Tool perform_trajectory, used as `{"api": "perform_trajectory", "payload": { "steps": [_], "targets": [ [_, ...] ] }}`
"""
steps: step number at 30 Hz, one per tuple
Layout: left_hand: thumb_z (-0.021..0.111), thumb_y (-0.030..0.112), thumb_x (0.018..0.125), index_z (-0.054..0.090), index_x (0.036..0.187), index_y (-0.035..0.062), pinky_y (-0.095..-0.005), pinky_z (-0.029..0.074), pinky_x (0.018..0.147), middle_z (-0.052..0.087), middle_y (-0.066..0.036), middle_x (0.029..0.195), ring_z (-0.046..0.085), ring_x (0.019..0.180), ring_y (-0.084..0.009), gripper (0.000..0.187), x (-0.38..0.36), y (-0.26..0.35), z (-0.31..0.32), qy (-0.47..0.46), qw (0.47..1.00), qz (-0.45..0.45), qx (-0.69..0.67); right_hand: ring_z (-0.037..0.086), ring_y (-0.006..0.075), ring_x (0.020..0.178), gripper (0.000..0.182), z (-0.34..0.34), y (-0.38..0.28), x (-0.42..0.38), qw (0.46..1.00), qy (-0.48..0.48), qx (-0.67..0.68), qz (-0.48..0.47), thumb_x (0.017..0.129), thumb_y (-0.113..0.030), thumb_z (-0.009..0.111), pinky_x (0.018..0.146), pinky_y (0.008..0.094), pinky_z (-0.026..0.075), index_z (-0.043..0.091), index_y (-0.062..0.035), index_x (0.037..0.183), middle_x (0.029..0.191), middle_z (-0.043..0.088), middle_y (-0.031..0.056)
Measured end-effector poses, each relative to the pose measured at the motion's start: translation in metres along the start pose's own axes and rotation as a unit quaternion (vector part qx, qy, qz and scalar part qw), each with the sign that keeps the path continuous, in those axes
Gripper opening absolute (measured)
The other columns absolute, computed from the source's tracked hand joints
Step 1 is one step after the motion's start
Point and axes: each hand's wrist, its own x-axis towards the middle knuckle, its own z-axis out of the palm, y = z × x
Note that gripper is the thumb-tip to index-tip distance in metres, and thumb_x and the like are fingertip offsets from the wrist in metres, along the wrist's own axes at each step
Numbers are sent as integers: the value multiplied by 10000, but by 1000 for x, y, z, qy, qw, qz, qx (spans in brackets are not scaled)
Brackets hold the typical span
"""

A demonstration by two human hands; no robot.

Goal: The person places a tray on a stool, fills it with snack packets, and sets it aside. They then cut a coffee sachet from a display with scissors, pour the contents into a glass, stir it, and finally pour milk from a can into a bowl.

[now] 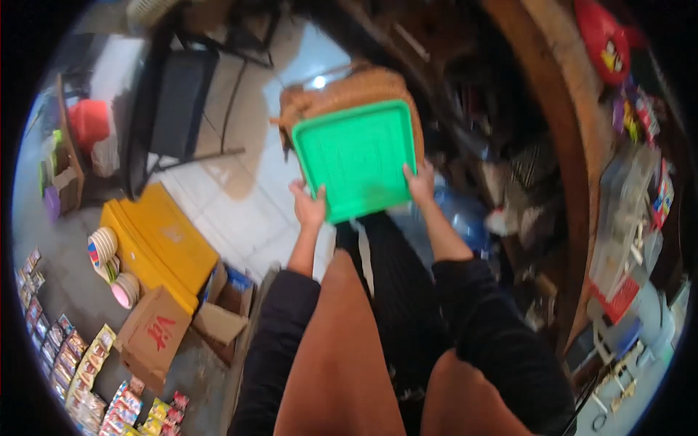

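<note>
A shallow, square green plastic tray [358,163] with a raised rim is held out in front of my knees. My left hand [311,206] grips its near left corner, thumb up over the rim. On the right edge, my right hand [420,183] holds it with the thumb on top and the other fingers mostly hidden beneath. Behind the tray, and partly covered by it, is a brown-orange container [349,86] with a shiny top.
White floor tiles [247,211] lie ahead. To the left are a yellow box [163,243], an open cardboard box [156,334], a dark chair [178,102] and hanging sachets [87,367]. A curved wooden edge [574,145] runs along the right, with a clear plastic box [622,218] beyond.
</note>
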Motion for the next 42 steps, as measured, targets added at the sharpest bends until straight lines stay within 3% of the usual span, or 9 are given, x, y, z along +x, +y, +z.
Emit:
{"api": "perform_trajectory", "payload": {
  "steps": [6, 8, 11, 22, 24, 29, 34, 41, 42],
  "targets": [
    [674, 268, 739, 313, 1173, 56, -421, 423, 825, 562, -174, 1105, 567, 968, -357, 603, 2, 11, -17, -35, 999, -23, 10, 433, 335, 1116, 362, 8, 13, -52, 984, -59, 133, 102, 819, -347, 561, 949, 400, 345, 622, -61, 1033, 1142, 543, 178],
    [677, 289, 733, 312, 1175, 72, -414, 431, 820, 570, -167, 1101, 576, 952, -359, 613, 5, 17, -24, -49, 998, -37, 27, 448, 340, 1099, 350, 0, 0, -57, 995, 0, 59, 82, 825, -328, 554, 942, 401, 353, 616, -59, 1038, 1143, 541, 178],
    [666, 334, 737, 310, 1185, 82, -421, 426, 825, 579, -160, 1087, 569, 971, -357, 625, 12, 18, -23, -46, 998, -44, 29, 455, 321, 1111, 344, 3, -8, -43, 982, -40, 93, 161, 828, -328, 544, 945, 390, 359, 617, -67, 1041, 1128, 546, 180],
    [618, 390, 770, 391, 1161, 72, -389, 401, 868, 563, -122, 1145, 562, 1007, -315, 552, 38, 8, -36, 9, 998, -56, 11, 479, 357, 973, 334, -23, -70, -28, 998, -25, 47, 27, 795, -318, 567, 878, 426, 375, 634, -71, 1009, 942, 540, 199],
    [612, 383, 775, 391, 1166, 77, -386, 399, 875, 570, -110, 1149, 560, 1015, -310, 544, 39, 14, -38, 19, 992, -110, 55, 480, 354, 963, 325, -29, -77, -24, 998, -27, 50, 19, 793, -311, 569, 866, 424, 381, 636, -58, 985, 944, 528, 200],
    [645, 395, 745, 453, 1121, 85, -385, 419, 847, 594, -113, 1114, 578, 985, -299, 524, 32, -23, -36, 66, 994, -84, 4, 462, 354, 988, 312, -23, -78, -18, 997, -36, 44, -54, 784, -290, 579, 856, 434, 388, 636, -21, 930, 1023, 494, 203],
    [639, 407, 752, 458, 1116, 81, -384, 422, 832, 607, -134, 1049, 583, 958, -302, 521, 15, -20, -41, 62, 994, -88, 25, 437, 368, 1041, 320, -3, -68, -25, 999, 14, 26, -43, 784, -308, 575, 902, 431, 373, 638, -27, 924, 1121, 474, 198],
    [636, 387, 772, 386, 1115, 20, -413, 433, 787, 578, -188, 1034, 584, 892, -323, 561, 3, -31, -25, 63, 993, -97, 31, 428, 345, 1058, 332, -3, -59, -35, 998, -60, 1, 29, 765, -314, 605, 903, 431, 368, 643, -46, 958, 1142, 466, 174],
    [636, 387, 772, 386, 1115, 20, -413, 433, 787, 578, -188, 1034, 584, 892, -323, 561, 6, -36, -26, 63, 992, -102, 27, 436, 339, 1047, 320, 3, -62, -33, 999, 7, -29, -16, 747, -290, 631, 893, 432, 371, 638, -48, 956, 1138, 469, 165]
  ]
}}
